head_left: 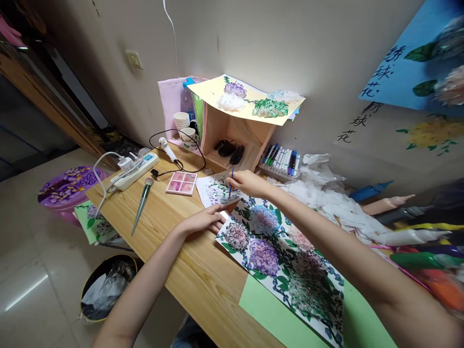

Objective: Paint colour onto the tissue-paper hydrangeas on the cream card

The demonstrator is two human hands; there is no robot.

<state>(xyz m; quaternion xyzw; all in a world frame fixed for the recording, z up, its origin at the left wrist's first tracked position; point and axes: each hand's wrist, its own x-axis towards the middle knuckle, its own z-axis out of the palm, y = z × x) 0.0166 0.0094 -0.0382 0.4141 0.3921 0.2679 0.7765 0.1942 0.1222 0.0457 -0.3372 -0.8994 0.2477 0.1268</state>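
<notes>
My right hand (250,183) is closed round a thin blue paintbrush (232,175), its tip down over a small paint-blotched sheet of white paper (208,192). My left hand (208,219) lies low on the table, fingers stretched out and apart, by the near edge of that sheet and the corner of a flower picture (282,232). Raised hydrangea-like blooms in purple, blue, pink and green cover this picture, with painted leaves around them. Green paper (263,309) lies beneath it. My right forearm crosses over the picture and hides part of it.
On the wooden table (192,285) are a pink palette (181,183), a makeup-style brush (142,205), a power strip (134,171) and a black cable. Behind stands a cardboard box (235,135) under a yellow flower picture (246,99). Markers (281,159), white tissue (319,203) and paint bottles (416,261) line the right.
</notes>
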